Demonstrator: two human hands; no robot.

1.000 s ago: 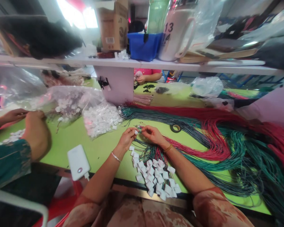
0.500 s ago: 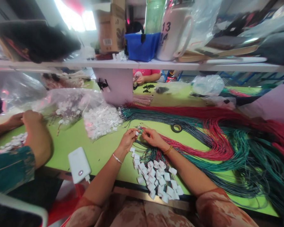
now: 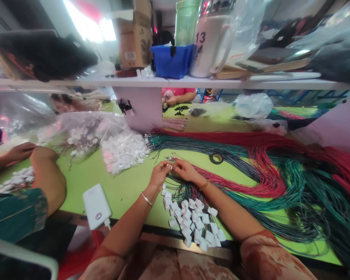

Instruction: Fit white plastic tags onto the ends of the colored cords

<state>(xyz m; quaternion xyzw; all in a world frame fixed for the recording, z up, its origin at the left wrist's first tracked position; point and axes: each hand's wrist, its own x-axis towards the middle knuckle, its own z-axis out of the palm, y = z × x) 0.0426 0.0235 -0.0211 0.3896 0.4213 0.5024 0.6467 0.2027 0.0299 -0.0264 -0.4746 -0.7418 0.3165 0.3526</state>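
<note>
My left hand (image 3: 160, 175) pinches a small white plastic connector housing (image 3: 169, 167) at its fingertips. Close against it, the fingers of my right hand (image 3: 186, 171) are pressed together; what they hold is too small to make out. Thin wire ends show just beyond the fingertips. Under my right wrist runs a bundle of red wires (image 3: 221, 179), with green and black ones beside it. Between my forearms lies a pile of white connector housings (image 3: 192, 221), with wires running into them.
A clear bag of white housings (image 3: 124, 151) lies to the left, behind a white power bank (image 3: 97, 207). Black tape (image 3: 216, 158) sits by long wire bundles (image 3: 297, 182). Another person's arm (image 3: 48, 182) rests at far left. A shelf (image 3: 134, 82) crosses above, holding a blue bin (image 3: 172, 62) and mug (image 3: 208, 50).
My hands have come closer together, and the fingertips now meet around the white housing. The neighbour's hands at the left have shifted slightly. The whole view has moved a little.
</note>
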